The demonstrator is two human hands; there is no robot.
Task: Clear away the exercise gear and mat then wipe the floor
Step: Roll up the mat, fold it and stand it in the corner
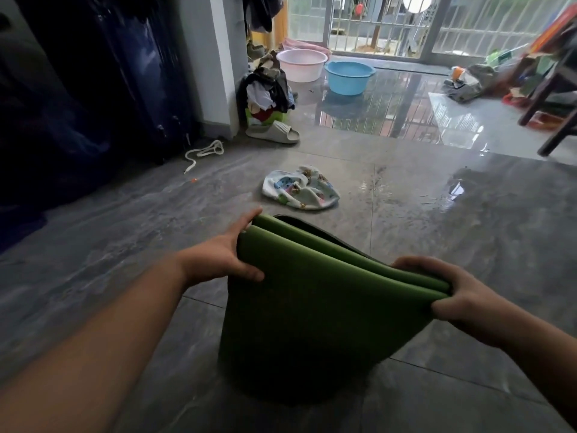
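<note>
Cloth [300, 188] just beyond mat [312, 307]; bare floor [125, 245] either side.

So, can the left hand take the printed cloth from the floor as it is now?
Probably not yet. The left hand grips one end of the folded green mat, so it is busy. The printed cloth lies beyond the mat with bare floor around it.

Folded mat [306, 314] between both hands, cloth [300, 188] behind it, two basins [348, 77] farther back.
</note>
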